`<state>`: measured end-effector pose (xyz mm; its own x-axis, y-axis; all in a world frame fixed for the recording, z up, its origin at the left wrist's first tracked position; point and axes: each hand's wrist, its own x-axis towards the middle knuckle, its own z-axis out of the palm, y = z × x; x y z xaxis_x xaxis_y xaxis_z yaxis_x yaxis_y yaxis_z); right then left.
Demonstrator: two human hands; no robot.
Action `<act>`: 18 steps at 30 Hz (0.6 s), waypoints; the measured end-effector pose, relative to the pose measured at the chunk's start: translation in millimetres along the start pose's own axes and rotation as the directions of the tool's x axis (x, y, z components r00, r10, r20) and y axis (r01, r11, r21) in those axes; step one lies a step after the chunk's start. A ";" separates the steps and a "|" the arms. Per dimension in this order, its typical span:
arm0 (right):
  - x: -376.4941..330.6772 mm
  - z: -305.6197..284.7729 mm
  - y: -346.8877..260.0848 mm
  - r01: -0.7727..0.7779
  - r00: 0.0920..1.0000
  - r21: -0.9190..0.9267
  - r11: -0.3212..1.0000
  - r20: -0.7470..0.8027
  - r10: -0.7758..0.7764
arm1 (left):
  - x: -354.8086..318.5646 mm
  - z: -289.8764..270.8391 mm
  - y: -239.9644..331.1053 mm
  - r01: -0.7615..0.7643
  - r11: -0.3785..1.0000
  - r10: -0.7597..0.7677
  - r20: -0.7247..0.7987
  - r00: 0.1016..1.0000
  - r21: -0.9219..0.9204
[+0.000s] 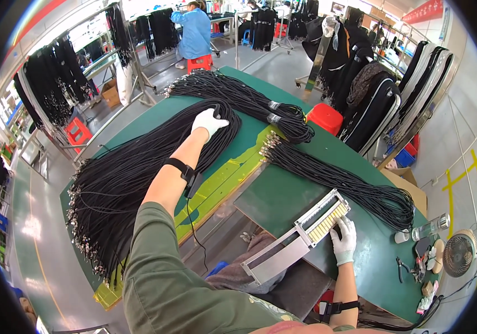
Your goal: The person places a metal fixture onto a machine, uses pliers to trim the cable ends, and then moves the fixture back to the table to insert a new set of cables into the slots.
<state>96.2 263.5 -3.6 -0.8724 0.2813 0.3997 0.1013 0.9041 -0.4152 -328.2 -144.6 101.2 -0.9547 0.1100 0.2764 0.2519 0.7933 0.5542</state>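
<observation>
My left hand point(209, 122), in a white glove, reaches far across the green table point(283, 195) and grips a black cord at the top of a big pile of black cords point(138, 172) with metal end caps. My right hand point(343, 238), also gloved, rests with fingers spread on a metal jig point(300, 234) whose slotted end holds a row of pale pins. A second bundle of black cords point(339, 178) lies just beyond the jig. A third bundle point(244, 97), bound with tape, lies at the far side.
A small fan point(459, 254), pliers point(403, 266), a clear bottle point(431, 226) and small bits sit at the table's right end. A red stool point(325, 117) and racks of black garments point(372, 89) stand behind. A person in blue point(195, 30) sits far off.
</observation>
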 end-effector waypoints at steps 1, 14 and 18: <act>0.0 1.0 -0.6 0.003 1.000 0.006 1.000 -0.003 -0.003 | 0.8 2.5 -3.2 0.014 1.000 -0.014 0.008 1.000 -0.021; 3.6 1.7 -3.8 0.028 0.999 0.063 0.998 -0.023 -0.027 | 2.6 -14.6 -22.7 -0.017 0.902 -0.089 -0.223 0.971 -0.432; 3.0 -1.9 -4.1 0.059 0.997 0.016 0.998 -0.041 -0.059 | -15.4 -62.7 -27.2 0.000 0.067 -0.167 -0.011 0.986 -0.998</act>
<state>94.2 261.3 0.8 -0.8564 0.2407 0.4567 0.0418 0.9141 -0.4034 -310.5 -205.5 131.1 -0.9816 -0.0309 0.1882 0.1745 -0.5442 0.8206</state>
